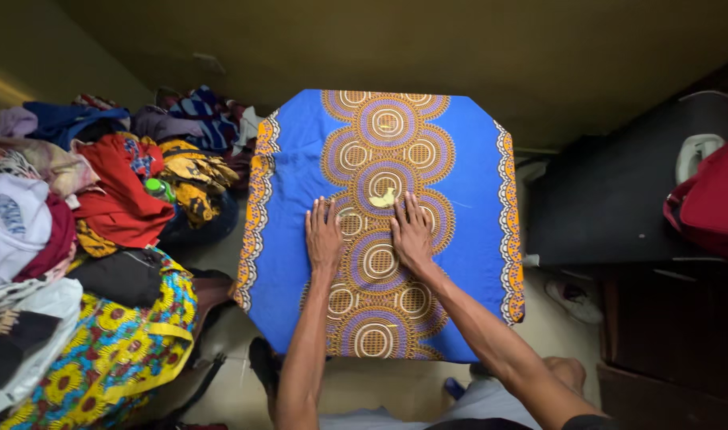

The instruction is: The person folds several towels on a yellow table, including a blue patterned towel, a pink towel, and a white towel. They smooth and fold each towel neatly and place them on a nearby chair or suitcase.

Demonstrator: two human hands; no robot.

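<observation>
Palms down, my left hand and right hand lay flat with fingers spread on the blue patterned cloth covering the table. It seemed soft and light, easiest to pinch at its near edge.

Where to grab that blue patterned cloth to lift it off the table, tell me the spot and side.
Judging by how it lies, take the blue patterned cloth at its near hanging edge, from the person's own side. It lies flat and taut on top, offering no fold to pinch, while the edge drapes free just below the left hand and right hand, both pressed flat.
</observation>
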